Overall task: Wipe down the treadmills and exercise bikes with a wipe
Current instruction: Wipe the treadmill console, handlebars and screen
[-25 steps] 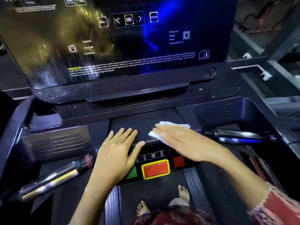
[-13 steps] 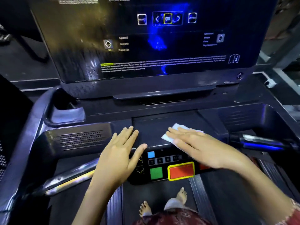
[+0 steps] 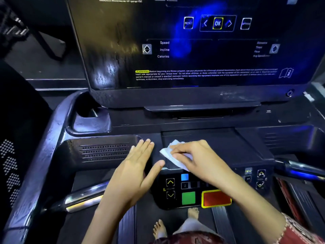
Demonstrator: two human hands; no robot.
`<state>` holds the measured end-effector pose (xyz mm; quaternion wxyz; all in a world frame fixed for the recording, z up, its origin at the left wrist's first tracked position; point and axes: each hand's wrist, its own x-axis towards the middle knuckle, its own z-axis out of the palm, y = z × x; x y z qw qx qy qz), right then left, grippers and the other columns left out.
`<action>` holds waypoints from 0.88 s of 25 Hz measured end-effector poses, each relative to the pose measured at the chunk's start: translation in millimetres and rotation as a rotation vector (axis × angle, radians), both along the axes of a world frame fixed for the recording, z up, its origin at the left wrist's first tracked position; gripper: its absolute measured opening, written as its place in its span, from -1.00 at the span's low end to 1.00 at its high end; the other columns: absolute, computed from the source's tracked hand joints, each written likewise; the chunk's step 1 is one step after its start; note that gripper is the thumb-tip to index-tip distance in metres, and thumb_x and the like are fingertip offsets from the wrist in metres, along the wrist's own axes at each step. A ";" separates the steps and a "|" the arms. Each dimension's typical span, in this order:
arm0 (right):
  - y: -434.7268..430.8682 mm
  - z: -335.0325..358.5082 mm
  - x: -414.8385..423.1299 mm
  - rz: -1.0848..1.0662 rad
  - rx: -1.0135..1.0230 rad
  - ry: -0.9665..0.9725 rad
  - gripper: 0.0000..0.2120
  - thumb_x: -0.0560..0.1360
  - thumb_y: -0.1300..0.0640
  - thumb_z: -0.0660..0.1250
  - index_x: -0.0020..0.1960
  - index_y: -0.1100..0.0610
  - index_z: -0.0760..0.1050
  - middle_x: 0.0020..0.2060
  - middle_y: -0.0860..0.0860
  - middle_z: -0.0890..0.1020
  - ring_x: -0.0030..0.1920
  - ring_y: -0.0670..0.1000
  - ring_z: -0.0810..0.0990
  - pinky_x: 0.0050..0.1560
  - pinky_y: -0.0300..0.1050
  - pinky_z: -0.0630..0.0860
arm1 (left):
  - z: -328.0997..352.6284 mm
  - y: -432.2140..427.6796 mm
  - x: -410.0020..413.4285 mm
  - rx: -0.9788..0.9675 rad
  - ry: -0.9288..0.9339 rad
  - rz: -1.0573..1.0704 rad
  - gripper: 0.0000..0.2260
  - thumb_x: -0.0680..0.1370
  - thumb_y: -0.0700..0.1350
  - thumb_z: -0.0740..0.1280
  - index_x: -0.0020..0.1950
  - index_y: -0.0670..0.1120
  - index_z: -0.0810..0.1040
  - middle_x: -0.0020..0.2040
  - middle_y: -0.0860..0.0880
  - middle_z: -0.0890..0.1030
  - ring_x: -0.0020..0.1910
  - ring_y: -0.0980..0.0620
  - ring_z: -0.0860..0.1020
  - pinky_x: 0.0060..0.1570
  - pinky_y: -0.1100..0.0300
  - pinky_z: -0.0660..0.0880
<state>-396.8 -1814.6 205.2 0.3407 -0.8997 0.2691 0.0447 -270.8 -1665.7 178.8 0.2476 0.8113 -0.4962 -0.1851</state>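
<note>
Gripping the wipe [image 3: 169, 154], slanted toward the cup holder [image 3: 91, 128], the right hand [image 3: 198, 160] curled; the left hand [image 3: 133, 173] lay flat, open.

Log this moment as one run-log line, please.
stage: wiping treadmill console | right hand: grips wipe against console | left hand: flat on console, empty

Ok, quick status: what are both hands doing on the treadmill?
Left hand flat on the console, holding nothing. Right hand grips the white wipe, pressing it to the console. Nothing in the way.
</note>
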 end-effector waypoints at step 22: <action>-74.0 0.6 -38.6 0.135 -0.129 0.420 -0.53 0.68 0.04 -0.11 0.58 0.03 -0.03 0.56 -0.10 0.00 0.55 -0.05 -0.05 0.50 0.00 -0.05 | 21.2 -74.8 -33.3 0.328 -0.124 -0.120 -0.40 0.61 0.24 -0.03 0.57 -0.03 0.03 0.57 0.06 -0.01 0.53 0.08 -0.13 0.42 0.26 -0.14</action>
